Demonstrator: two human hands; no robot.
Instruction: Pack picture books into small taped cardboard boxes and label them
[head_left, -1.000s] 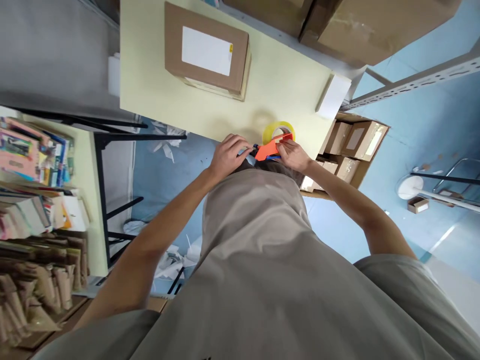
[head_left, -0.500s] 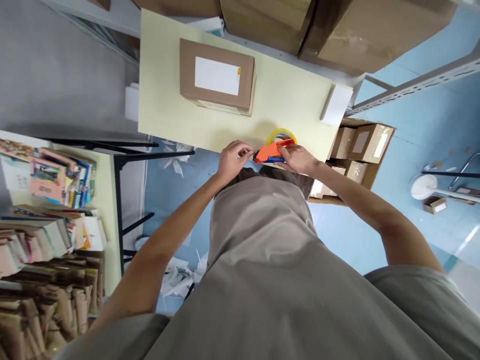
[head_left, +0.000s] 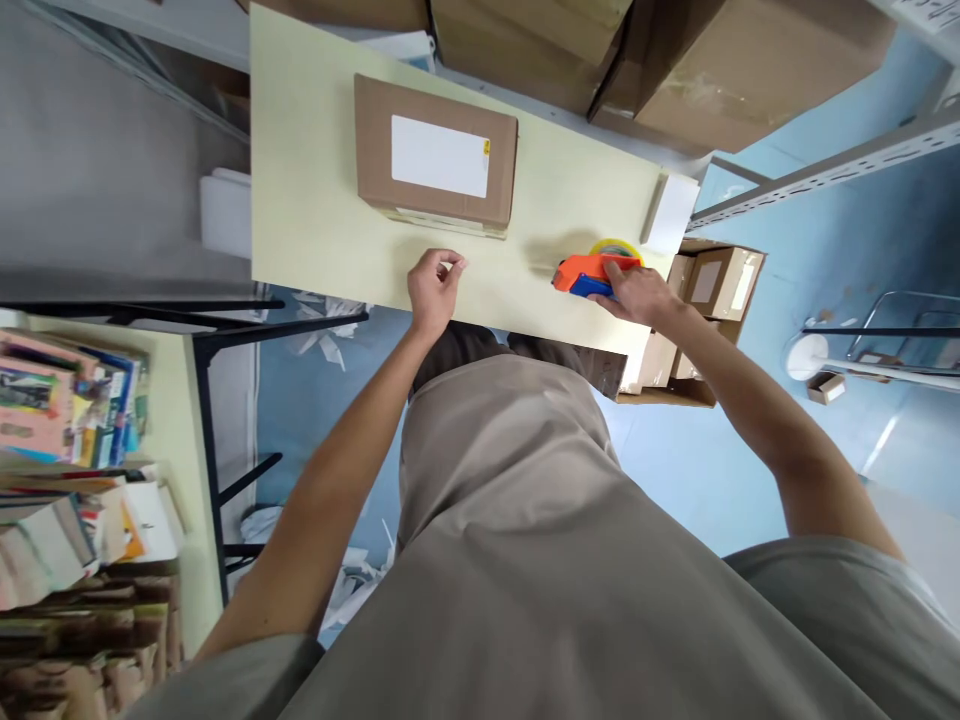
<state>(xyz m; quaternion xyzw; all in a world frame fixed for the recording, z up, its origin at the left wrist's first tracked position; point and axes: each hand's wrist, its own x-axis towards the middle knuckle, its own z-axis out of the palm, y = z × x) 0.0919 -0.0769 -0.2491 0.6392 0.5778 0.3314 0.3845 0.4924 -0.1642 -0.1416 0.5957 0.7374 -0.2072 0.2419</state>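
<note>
Loose grey-beige short-sleeved t-shirt, darker trousers below its hem — bare forearms, bare hands

One labelled box (head_left: pixel 436 156), one tape dispenser (head_left: pixel 592 275)

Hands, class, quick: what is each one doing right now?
Left hand: loosely curled over the table, fingertips pinched; anything held is too small to tell.
Right hand: gripping the orange tape dispenser.

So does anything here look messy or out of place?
Yes: torn white paper scraps litter the blue floor under the table. On top things look orderly: a sealed box lies flat, and the right hand grips the tape dispenser.
</note>
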